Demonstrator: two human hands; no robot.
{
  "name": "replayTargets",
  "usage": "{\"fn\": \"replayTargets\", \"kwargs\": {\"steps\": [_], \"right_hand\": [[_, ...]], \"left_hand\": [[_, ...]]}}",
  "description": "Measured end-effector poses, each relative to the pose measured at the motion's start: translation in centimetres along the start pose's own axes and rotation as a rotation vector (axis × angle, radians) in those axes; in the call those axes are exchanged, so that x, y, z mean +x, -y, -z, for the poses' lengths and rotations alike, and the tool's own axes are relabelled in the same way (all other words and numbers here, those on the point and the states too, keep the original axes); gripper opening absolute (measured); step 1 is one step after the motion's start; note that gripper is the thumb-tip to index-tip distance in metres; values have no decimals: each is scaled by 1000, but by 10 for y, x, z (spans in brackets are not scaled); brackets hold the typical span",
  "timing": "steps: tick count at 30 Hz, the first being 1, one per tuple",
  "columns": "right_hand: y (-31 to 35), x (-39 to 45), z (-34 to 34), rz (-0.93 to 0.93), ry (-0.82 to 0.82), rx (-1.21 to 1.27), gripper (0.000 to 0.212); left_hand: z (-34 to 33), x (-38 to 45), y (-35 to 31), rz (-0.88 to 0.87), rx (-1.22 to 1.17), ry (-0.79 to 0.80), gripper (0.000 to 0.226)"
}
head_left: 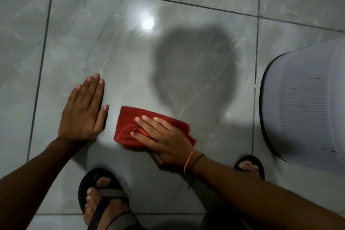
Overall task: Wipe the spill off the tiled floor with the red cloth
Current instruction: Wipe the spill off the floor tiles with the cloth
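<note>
A folded red cloth (pixel 128 127) lies flat on the grey marbled tiled floor (pixel 115 46). My right hand (pixel 164 138) presses down on the cloth, fingers spread over its right half and thumb tucked into a fold. My left hand (pixel 84 112) rests flat on the bare tile just left of the cloth, fingers together, holding nothing. A dark patch (pixel 196 65) spreads over the tile beyond the cloth, up and to the right; whether it is wet spill or shadow I cannot tell. The cloth's far edge sits just short of that patch.
A white ribbed plastic container (pixel 302 106) with a dark rim lies at the right edge. My two sandalled feet (pixel 104 196) (pixel 250 166) stand at the bottom of the view. A bright light glare (pixel 148 22) reflects off the tile. Dark grout lines cross the floor.
</note>
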State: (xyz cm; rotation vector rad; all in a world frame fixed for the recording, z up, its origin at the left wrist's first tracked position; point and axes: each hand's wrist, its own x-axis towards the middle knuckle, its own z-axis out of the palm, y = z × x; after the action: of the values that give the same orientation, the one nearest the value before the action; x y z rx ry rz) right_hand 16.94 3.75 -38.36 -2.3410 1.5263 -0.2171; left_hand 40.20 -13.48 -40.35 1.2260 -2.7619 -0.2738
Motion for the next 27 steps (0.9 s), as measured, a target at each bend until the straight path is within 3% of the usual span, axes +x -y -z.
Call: {"fn": "replayTargets", "kwargs": {"steps": [2,4,9,11,14,16,19,23,25,27], "right_hand": [[-28,37,14,109,-24,-22,57],[-69,65,33,45,-99,-35,53],[-176,50,79,-517,-267,-67,59],[-175,24,78,-622,-276,-49,54],[-122,-9,54,-683,-291,-37,55],[-65,-34,26,-514,-215,-22,56],[11,-71,-11,-34,25,25,56],[-15,-68,-8,368,160,49,50],[-57,-57,6,400,119,45,49],[-107,-51,32,194,24,-11,48]], "left_hand": [[0,0,2,7,14,-2,70],[-1,-1,1,1,23,2,70],[0,0,2,7,16,15,71],[0,-1,2,8,13,24,71],[-1,-1,2,6,11,18,71],[-1,-1,2,5,9,15,70],[-2,-1,3,-7,7,6,71],[-1,-2,3,-15,3,-9,70],[0,-1,1,4,-3,8,70],[2,-1,1,8,-8,25,71]]}}
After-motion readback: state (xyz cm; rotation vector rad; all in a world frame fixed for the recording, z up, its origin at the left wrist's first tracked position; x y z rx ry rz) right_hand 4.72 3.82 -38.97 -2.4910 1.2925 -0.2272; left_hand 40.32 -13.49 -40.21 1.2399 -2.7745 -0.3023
